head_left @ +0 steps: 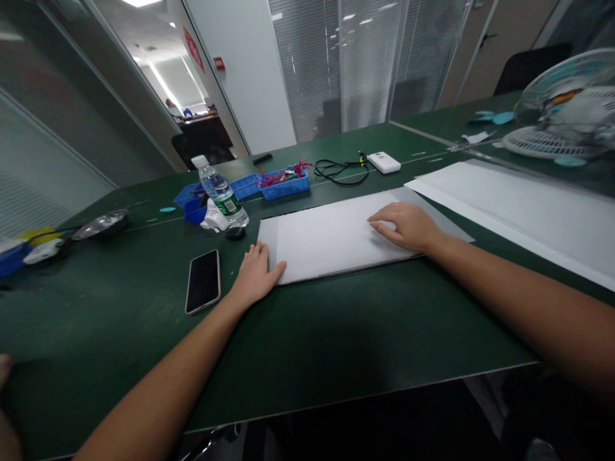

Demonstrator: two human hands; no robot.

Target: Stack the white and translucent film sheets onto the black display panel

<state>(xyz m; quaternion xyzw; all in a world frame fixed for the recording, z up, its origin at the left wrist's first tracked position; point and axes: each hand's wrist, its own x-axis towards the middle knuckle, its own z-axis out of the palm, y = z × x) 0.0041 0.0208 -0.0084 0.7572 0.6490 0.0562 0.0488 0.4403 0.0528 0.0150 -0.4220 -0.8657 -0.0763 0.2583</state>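
Observation:
A white rectangular sheet (327,240) lies on the green table with a thin dark edge showing beneath it; a greyer strip borders its left side. My left hand (257,272) rests over the sheet's left end, fingers stretched out and thumb apart on the near corner. Toward the right part of the sheet, my right hand (406,225) lies with its fingers extended leftward and the thumb a little apart from them; nothing shows between them. A smartphone (203,282) with a dark screen is left of my left hand, and a small black object (235,234) sits just beyond it.
A water bottle (221,192) leans beside crumpled white paper (214,218). Behind are blue trays (286,189) with red wires, a black cable (341,173) and a white box (384,162). Large white sheets (523,205) and a fan (567,109) occupy the right side.

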